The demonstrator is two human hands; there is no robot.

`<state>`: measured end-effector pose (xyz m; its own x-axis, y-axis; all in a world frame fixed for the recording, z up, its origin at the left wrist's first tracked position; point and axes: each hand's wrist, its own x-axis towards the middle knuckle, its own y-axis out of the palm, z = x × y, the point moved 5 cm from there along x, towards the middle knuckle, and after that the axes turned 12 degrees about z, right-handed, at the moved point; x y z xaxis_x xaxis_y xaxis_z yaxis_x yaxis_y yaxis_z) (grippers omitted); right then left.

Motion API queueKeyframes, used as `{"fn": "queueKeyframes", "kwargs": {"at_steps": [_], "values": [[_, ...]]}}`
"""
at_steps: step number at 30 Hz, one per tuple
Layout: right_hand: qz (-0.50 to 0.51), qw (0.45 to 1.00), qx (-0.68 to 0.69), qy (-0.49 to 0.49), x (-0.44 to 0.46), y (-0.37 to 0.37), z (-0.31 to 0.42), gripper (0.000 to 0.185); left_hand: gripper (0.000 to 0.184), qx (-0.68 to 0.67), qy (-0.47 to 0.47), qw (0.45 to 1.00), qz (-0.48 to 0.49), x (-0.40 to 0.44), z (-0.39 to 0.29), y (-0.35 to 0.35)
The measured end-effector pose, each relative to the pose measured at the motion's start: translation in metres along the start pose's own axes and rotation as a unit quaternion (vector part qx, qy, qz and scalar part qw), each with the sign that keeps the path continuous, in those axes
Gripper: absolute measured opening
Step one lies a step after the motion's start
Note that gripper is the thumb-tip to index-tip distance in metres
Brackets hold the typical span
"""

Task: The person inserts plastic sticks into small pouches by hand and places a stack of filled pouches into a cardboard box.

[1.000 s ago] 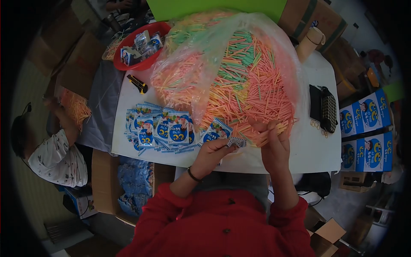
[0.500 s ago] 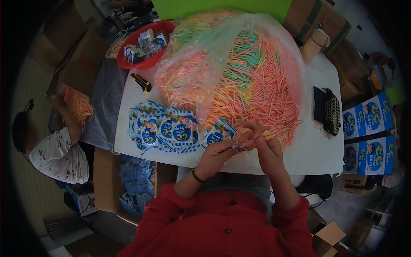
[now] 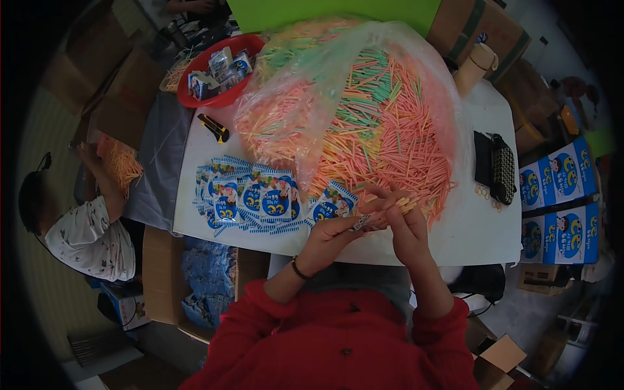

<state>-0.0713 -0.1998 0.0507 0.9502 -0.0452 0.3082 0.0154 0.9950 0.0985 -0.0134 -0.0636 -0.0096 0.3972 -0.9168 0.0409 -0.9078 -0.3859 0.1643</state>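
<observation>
Over the table's front edge, my left hand (image 3: pixel 327 243) is closed on a small packet (image 3: pixel 361 223), mostly hidden by the fingers. My right hand (image 3: pixel 408 229) meets it and pinches a few pale candy sticks (image 3: pixel 407 204), their ends poking out past the fingertips. Just beyond both hands lies a big heap of pink, orange, yellow and green candy sticks (image 3: pixel 416 143), partly under a clear plastic bag (image 3: pixel 318 123). Blue-and-white printed packets (image 3: pixel 250 195) are piled to the left, and one single packet (image 3: pixel 335 201) rests right by my left hand.
A red bowl (image 3: pixel 227 97) of packets and a yellow-black box cutter (image 3: pixel 214 128) lie at the table's left. A bottle (image 3: pixel 476 68) and a checked pouch (image 3: pixel 502 170) sit on the right. Below is a cardboard box (image 3: pixel 162 276). Another person (image 3: pixel 88 237) works at the left.
The candy sticks now stick out more plainly from my right hand's fingers. Both hands have shifted only slightly; the packets and the heap look the same.
</observation>
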Motion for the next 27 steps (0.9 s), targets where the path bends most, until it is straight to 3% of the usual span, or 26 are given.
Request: {"fn": "queueKeyframes", "kwargs": {"at_steps": [4, 6, 10, 13, 16, 18, 23, 25, 27], "values": [[0.071, 0.992, -0.105, 0.013, 0.002, 0.001, 0.004, 0.014, 0.033, -0.009, 0.010, 1.000, 0.006, 0.001, -0.005, 0.003], [0.126, 0.935, -0.328, 0.047, 0.001, 0.009, 0.006, 0.015, 0.034, -0.025, 0.014, 1.000, 0.012, 0.001, 0.003, 0.002], [0.117, 0.946, -0.295, 0.060, 0.005, 0.012, 0.009, 0.024, 0.036, -0.131, 0.037, 0.991, -0.014, 0.004, -0.004, 0.008], [0.131, 0.954, -0.262, 0.056, 0.007, 0.005, 0.010, 0.038, 0.037, -0.074, 0.036, 0.995, 0.050, 0.006, -0.001, 0.001], [0.128, 0.968, -0.215, 0.018, 0.010, 0.003, 0.011, 0.046, 0.039, -0.108, 0.054, 0.992, 0.042, 0.010, 0.001, -0.002], [0.053, 0.997, -0.046, 0.007, 0.010, -0.005, 0.008, 0.044, 0.042, -0.135, 0.049, 0.989, 0.020, 0.007, 0.005, -0.005], [-0.011, 0.990, -0.141, 0.027, 0.006, -0.016, 0.005, 0.035, 0.046, -0.113, 0.018, 0.993, 0.013, 0.011, 0.011, -0.011], [-0.015, 0.985, -0.167, 0.033, 0.007, -0.015, 0.005, 0.033, 0.043, 0.051, 0.127, 0.989, -0.058, 0.013, 0.000, -0.019], [-0.052, 0.977, -0.201, 0.038, 0.004, -0.024, 0.004, 0.030, 0.044, 0.055, 0.121, 0.988, -0.082, 0.011, 0.001, -0.027]]}}
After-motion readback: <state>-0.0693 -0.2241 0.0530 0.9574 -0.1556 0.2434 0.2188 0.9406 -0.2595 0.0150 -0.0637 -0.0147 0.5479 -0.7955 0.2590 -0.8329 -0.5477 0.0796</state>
